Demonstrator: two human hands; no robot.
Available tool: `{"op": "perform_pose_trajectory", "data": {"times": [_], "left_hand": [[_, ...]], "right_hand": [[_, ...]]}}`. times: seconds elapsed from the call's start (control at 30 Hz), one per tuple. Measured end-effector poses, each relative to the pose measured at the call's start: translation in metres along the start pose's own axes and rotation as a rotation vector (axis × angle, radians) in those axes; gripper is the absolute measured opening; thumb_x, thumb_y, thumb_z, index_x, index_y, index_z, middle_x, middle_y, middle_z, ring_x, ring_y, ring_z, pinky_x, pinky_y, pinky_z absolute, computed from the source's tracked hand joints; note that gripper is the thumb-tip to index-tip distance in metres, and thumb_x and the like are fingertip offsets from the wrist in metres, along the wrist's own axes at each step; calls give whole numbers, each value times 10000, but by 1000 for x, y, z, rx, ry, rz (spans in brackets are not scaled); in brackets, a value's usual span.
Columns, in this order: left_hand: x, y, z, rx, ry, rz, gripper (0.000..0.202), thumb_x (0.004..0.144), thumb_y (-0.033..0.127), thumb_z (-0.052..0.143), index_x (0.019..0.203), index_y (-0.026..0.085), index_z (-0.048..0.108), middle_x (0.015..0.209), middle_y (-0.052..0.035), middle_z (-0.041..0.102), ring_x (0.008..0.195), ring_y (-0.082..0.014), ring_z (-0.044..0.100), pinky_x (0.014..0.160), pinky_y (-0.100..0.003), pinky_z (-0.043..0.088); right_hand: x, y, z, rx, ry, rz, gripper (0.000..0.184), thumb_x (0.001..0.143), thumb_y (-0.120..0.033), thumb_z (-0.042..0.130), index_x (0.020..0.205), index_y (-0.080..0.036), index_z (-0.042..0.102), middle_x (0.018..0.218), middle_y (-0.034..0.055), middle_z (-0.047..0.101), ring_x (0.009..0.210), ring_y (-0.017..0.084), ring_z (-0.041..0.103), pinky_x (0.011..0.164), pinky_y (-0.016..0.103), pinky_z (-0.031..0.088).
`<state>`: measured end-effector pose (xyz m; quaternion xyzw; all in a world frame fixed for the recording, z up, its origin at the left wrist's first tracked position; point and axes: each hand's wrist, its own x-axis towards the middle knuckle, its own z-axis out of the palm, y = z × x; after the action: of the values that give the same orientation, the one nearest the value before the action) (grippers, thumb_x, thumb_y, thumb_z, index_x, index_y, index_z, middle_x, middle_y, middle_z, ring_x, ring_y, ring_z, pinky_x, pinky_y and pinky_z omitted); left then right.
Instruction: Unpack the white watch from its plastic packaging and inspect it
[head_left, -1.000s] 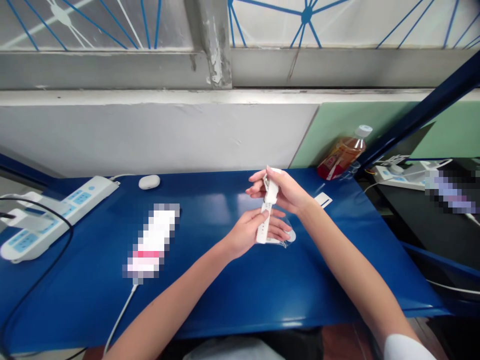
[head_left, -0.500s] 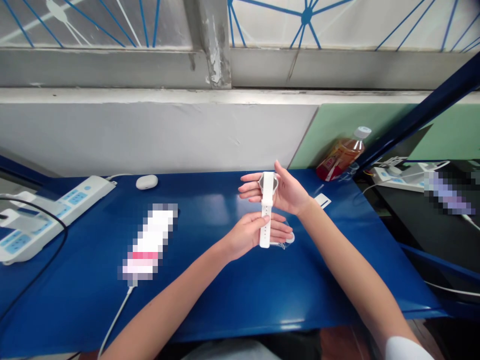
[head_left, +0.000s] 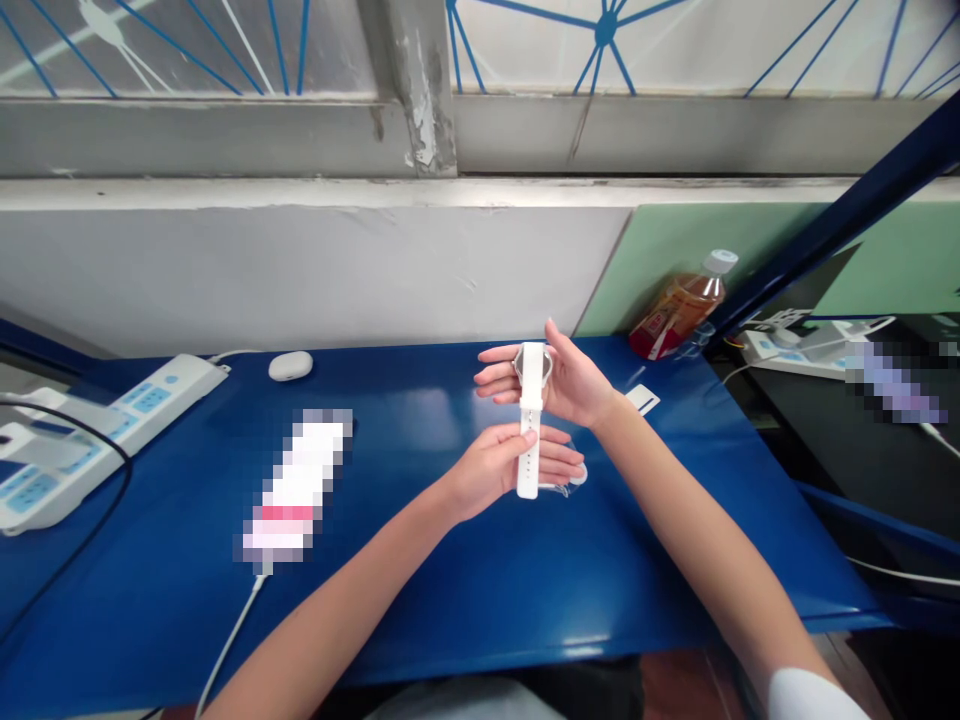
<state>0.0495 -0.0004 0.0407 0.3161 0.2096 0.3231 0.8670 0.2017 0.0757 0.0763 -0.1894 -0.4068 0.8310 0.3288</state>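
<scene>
A white wristwatch point(head_left: 530, 380) is upright over the desk, its perforated strap end pointing toward me. The thumb of my left hand point(head_left: 499, 465) presses the strap against its fingers, which stretch out to the right behind it. Beyond, my right hand point(head_left: 574, 380) is open, with fingers extended left behind the watch case and thumb raised. Whether the case touches the right palm I cannot tell. Just past my left fingertips lies a small white item with clear plastic point(head_left: 578, 475), partly hidden by the hand.
On the blue desk point(head_left: 420, 620) are a white power strip point(head_left: 176, 385), an earbud case point(head_left: 290, 366), and a blurred-out phone point(head_left: 300, 480) with a white cable. A drink bottle point(head_left: 679, 310) leans at the back right, near a white card point(head_left: 643, 400). A blue slanted post point(head_left: 832, 215) stands right.
The view has shifted slightly. Both hands and the watch keep nearly the same pose, with the watch case turned a little.
</scene>
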Motion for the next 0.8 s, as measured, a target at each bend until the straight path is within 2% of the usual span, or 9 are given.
{"op": "perform_pose_trajectory", "data": {"times": [0.27, 0.5, 0.8], "left_hand": [[0, -2, 0, 37, 1, 3, 321, 935, 321, 621, 1094, 46, 663, 1026, -214, 739, 926, -300, 735, 889, -446, 539], [0, -6, 1, 161, 86, 60, 381, 899, 367, 682, 1158, 103, 587, 1005, -185, 750, 923, -299, 739, 894, -479, 540], [0, -2, 2, 83, 72, 21, 384, 933, 401, 619, 1102, 57, 642, 1024, -218, 739, 912, -303, 739, 887, -456, 541]], "right_hand": [[0, 1, -1, 0, 1, -7, 785, 964, -681, 217, 1136, -67, 675, 1091, 165, 736, 999, 253, 709, 867, 337, 562], [-1, 0, -4, -5, -3, 5, 775, 991, -630, 167, 1138, -62, 674, 1003, 159, 761, 981, 235, 717, 867, 310, 560], [-1, 2, -9, -15, -42, 26, 793, 994, -622, 145, 1169, -44, 658, 990, 169, 759, 1010, 240, 708, 887, 316, 553]]}}
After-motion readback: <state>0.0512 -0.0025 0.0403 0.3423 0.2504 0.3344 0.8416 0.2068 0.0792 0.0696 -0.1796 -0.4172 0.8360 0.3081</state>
